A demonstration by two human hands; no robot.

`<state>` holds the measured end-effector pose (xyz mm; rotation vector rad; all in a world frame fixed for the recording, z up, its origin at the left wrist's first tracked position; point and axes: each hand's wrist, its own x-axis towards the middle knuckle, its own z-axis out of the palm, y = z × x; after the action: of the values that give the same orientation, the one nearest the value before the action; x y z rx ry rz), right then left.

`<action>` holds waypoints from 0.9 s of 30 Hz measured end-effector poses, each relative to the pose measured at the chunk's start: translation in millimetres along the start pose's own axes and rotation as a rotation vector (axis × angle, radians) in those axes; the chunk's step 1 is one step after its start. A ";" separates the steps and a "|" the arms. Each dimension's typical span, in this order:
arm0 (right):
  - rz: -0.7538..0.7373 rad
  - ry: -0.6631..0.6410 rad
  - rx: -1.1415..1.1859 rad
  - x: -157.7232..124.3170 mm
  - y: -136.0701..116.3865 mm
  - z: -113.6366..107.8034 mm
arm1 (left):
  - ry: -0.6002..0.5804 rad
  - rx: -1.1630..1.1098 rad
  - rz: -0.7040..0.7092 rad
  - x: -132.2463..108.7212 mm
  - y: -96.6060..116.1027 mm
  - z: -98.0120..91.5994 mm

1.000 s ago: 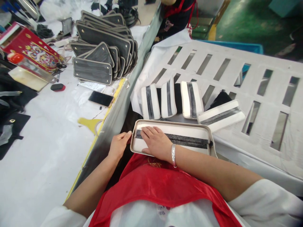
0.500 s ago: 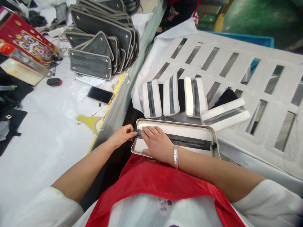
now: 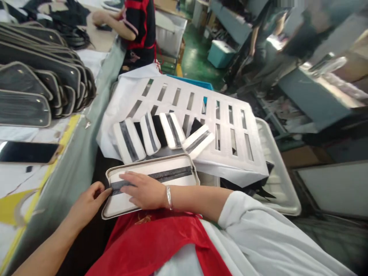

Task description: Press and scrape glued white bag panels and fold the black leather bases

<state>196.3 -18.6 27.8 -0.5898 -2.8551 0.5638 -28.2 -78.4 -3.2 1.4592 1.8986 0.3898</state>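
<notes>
A long white panel point(image 3: 161, 164) with a raised beige rim and a dark stripe along its middle lies before me, against the red apron point(image 3: 143, 245). My left hand point(image 3: 92, 199) is at the panel's left end, fingers curled and thumb and forefinger pinching the edge by the stripe. Laid across the panel's left half is my right hand point(image 3: 146, 189), palm down with fingers stretched out, covering part of the stripe. Just beyond stand several smaller striped white pieces point(image 3: 126, 143), with black material between some of them.
A slotted white board point(image 3: 184, 99) spreads behind the pieces, beside a pale plastic tray point(image 3: 290, 191). On the left table are stacked dark panels point(image 3: 25, 109), a phone point(image 3: 28, 152) and a yellow piece point(image 3: 10, 209). Another person point(image 3: 140, 23) stands at the table's far end.
My view has swung right and up, so the scene sits further left and more of the room shows. Both hands keep nearly the same places on the panel.
</notes>
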 end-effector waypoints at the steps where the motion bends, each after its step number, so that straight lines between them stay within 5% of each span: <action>1: -0.005 -0.004 -0.080 -4.1 -1.9 -0.3 | 0.005 0.028 0.004 0.7 -0.5 1.4; 7: 0.176 -0.003 -0.184 -47.4 6.9 -39.1 | 0.043 0.215 0.197 5.0 0.2 -3.7; 11: 0.688 0.262 -0.057 -110.2 43.8 -70.9 | 0.250 0.381 0.485 4.2 3.7 3.0; 15: 1.060 0.062 0.301 -153.7 71.8 -69.9 | 0.162 0.393 0.923 2.6 59.0 40.1; 19: 1.033 -0.054 0.237 -154.1 76.7 -58.4 | -0.036 0.387 1.204 18.1 148.4 97.5; 21: 0.993 -0.034 0.135 -150.8 76.5 -56.3 | -0.127 0.461 1.141 31.4 176.9 122.0; 24: 0.937 -0.015 0.023 -152.1 77.4 -55.1 | -0.187 0.551 1.035 47.8 188.9 141.6; 27: 0.928 -0.013 -0.050 -157.6 78.0 -52.0 | -0.195 0.566 1.009 53.5 185.9 142.1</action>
<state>378.8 -0.1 30.3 -1.9284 -2.4573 0.5914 196.4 6.2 -8.1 2.6789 1.0132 0.1281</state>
